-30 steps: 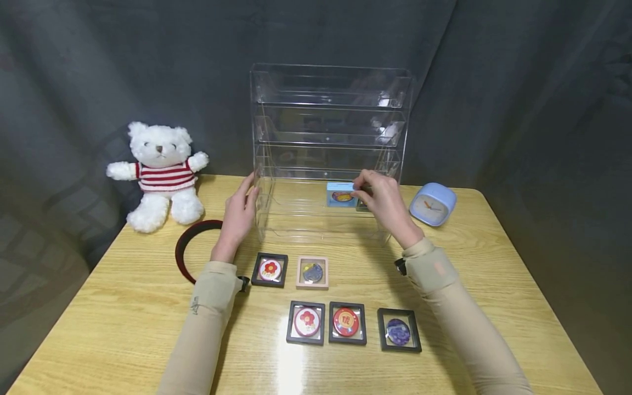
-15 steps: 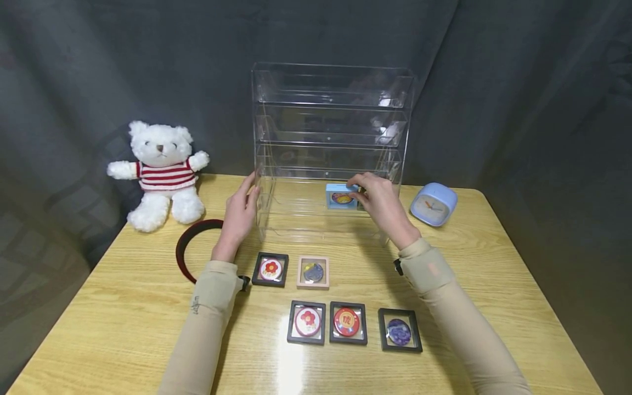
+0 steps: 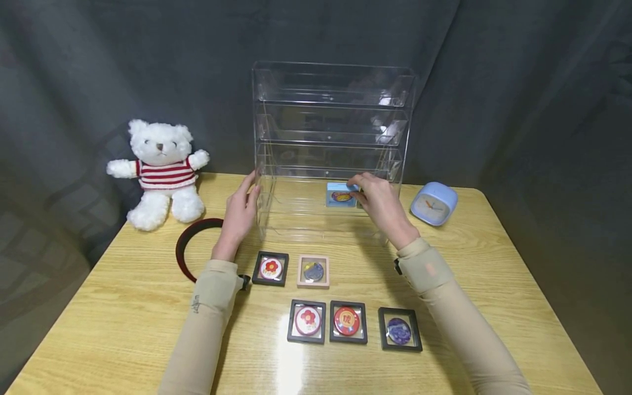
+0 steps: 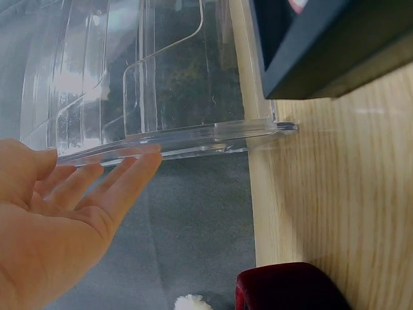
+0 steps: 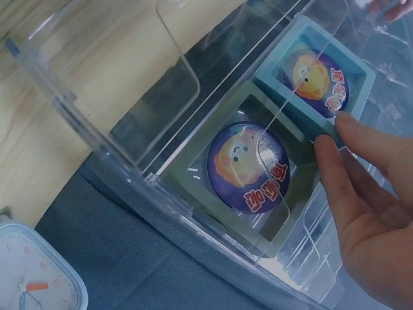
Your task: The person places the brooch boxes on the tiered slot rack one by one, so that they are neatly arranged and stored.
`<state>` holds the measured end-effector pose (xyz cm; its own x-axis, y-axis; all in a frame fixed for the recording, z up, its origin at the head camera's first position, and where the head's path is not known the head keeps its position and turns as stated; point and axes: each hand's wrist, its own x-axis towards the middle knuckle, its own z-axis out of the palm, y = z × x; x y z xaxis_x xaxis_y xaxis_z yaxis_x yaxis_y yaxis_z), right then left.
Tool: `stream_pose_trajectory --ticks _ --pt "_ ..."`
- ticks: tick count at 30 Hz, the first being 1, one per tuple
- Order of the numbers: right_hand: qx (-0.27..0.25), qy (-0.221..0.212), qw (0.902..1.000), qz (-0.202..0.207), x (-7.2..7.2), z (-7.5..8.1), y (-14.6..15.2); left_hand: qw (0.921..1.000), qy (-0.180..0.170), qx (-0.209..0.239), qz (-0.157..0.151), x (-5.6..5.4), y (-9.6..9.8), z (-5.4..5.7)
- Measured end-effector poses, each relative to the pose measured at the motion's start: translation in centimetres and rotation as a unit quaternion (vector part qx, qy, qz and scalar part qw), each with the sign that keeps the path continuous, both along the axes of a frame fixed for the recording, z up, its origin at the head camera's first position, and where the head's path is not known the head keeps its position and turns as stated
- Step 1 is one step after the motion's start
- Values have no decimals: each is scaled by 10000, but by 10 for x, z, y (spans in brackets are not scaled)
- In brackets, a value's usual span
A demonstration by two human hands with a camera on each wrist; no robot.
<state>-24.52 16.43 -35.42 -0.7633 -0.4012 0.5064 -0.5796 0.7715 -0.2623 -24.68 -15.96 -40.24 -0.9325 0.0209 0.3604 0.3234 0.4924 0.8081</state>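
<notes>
My right hand (image 3: 380, 206) pinches the corner of a light blue display frame (image 5: 358, 93) between thumb and index finger. The blue frame (image 3: 338, 197), with a round cartoon badge inside, stands on a low tier of a clear acrylic shelf (image 3: 328, 140). Right beside it on that tier is an olive-green display frame (image 5: 193, 158) with a similar badge; my hand mostly hides it in the head view. My left hand (image 3: 240, 211) rests against the shelf's left side panel. In the left wrist view its fingers (image 4: 132, 181) lie extended along the panel's edge.
Framed badges lie on the table before the shelf: several black frames (image 3: 306, 341) and a pink one (image 3: 313, 285). A dark red headband (image 3: 181, 249) is beside my left forearm. A white teddy bear (image 3: 163, 148) sits left; a blue alarm clock (image 3: 434, 204) stands right.
My right hand has shifted slightly left, from over the green frame to the blue frame's corner. The blue frame has moved only slightly. My left hand stays on the shelf's side.
</notes>
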Motion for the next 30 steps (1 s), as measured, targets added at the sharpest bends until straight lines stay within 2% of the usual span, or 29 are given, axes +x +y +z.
stream_pose_trajectory --ticks 9,30 --pt "95 -178 9998 -81 2 4 -1 10000 -13 -25 12 0 0 1" --pt "39 35 9999 -118 5 6 3 9999 -94 57 18 0 1 2"
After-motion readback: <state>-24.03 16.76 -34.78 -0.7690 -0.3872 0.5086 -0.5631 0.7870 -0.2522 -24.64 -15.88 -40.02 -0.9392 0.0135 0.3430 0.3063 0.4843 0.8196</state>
